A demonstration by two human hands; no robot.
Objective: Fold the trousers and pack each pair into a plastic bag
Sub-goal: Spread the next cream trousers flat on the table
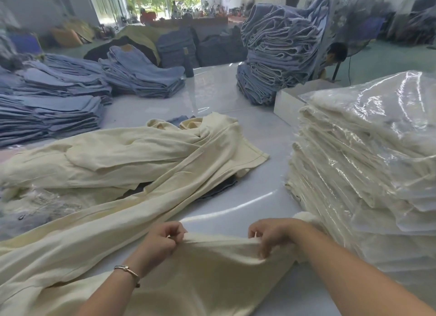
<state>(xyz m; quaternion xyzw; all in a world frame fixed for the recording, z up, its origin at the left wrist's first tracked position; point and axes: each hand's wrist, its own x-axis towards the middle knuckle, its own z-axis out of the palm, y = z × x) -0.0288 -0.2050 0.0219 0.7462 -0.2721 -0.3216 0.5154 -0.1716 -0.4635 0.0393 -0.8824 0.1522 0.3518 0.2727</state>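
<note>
Two hands work at the near edge of the white table (219, 96) in our head view, and both pinch the same edge of a cream pair of trousers (207, 268). Our left hand (162, 239) has its fingers curled, with the cloth edge caught between thumb and fingertips; a thin bracelet (127, 269) sits on that wrist. Our right hand (271, 234) grips the same edge a little to the right, knuckles up, fingers folded over the fabric. Between the hands the edge is pulled into a raised, fairly straight line, and the cloth slopes down from it toward us.

More cream trousers (132, 155) lie loose and rumpled on the left half of the table, one long leg running from the far pile down to the near left corner, over a flat plastic bag (47, 204) with printing on it. A hemmed cuff juts out toward the middle of the table.

Bare glossy tabletop opens just beyond our hands and runs as a lane to the far side. On the right it is walled by a tall stack of bagged cream trousers (358, 164), which our right forearm nearly brushes. Stacks of blue jeans (54, 108) close the far left, and a tall leaning jeans pile (278, 51) stands at the far right. A dark bottle (188, 62) stands upright between them.
</note>
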